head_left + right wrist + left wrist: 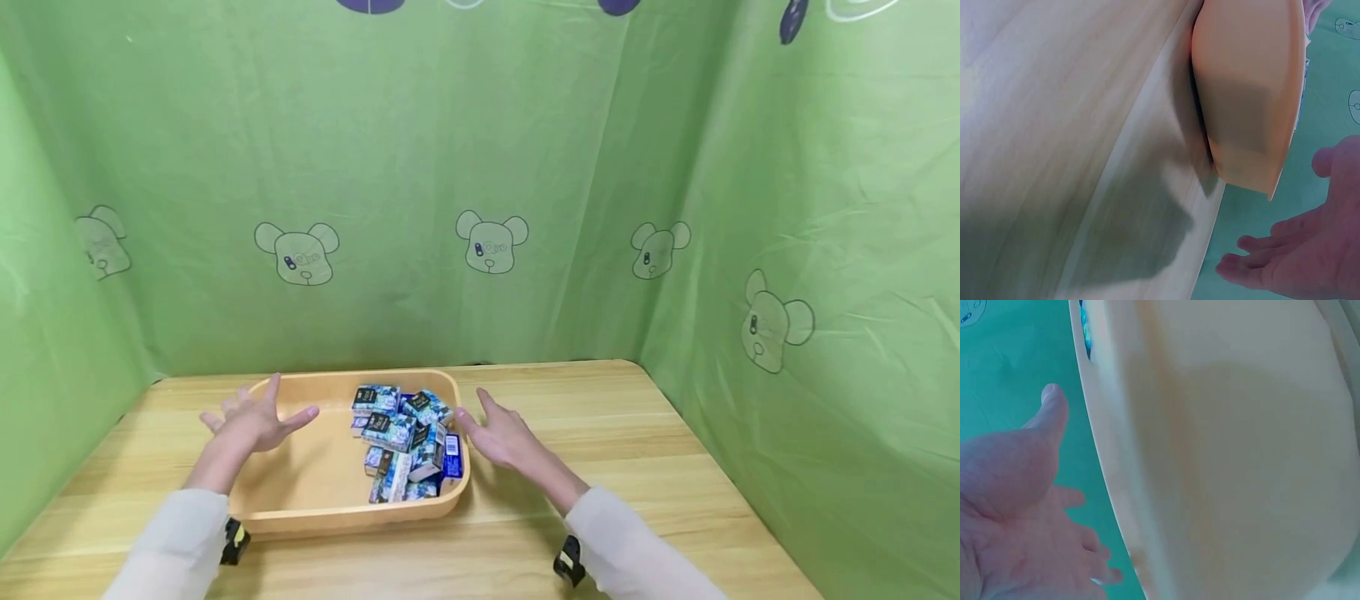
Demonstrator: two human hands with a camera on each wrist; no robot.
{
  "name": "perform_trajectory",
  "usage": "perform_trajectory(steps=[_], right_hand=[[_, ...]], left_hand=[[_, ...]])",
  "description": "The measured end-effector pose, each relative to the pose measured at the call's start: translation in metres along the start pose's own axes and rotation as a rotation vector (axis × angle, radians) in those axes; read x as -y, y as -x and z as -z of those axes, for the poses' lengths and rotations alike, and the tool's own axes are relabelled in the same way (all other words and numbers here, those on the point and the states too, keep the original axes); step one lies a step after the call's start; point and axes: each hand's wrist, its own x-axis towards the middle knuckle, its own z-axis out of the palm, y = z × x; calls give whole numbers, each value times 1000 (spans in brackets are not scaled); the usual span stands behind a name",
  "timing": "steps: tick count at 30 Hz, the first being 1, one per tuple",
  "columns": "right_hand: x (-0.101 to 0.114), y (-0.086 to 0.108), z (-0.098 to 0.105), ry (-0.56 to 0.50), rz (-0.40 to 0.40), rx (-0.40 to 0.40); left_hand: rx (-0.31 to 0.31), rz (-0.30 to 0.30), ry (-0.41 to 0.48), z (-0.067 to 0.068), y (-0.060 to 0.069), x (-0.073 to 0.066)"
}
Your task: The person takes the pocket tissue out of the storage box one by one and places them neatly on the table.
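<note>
An orange plastic tray [322,521] stands on the wooden table, with several small blue patterned boxes [388,431] heaped at its right end. Over the tray's left end hovers my left hand [255,421], fingers spread and nothing in it. My right hand [504,435] is just beyond the tray's right rim, thumb and fingers apart and holding nothing. In the left wrist view the left hand [1022,506] shows beside the pale tray wall [1241,456]. In the right wrist view the right hand [1310,244] appears apart from the tray's end [1247,94].
The wooden table [585,433] extends to the right of the tray and in front of it. Green curtains [405,167] printed with bear heads enclose the back and both sides. Each wrist wears a dark strapped device, such as the one under the right sleeve [626,542].
</note>
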Motion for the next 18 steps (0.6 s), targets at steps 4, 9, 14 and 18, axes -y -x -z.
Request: perform_trajectory(steps=[4, 9, 14, 18], right_hand=[[2, 1, -3, -30, 15, 9], [6, 3, -5, -55, 45, 12], [9, 3, -8, -70, 68, 18], [10, 2, -10, -65, 94, 7]], left_hand=[[28, 29, 43, 3, -1, 8], [88, 16, 68, 8, -3, 18], [122, -17, 74, 14, -5, 25], [118, -58, 52, 18, -7, 31]])
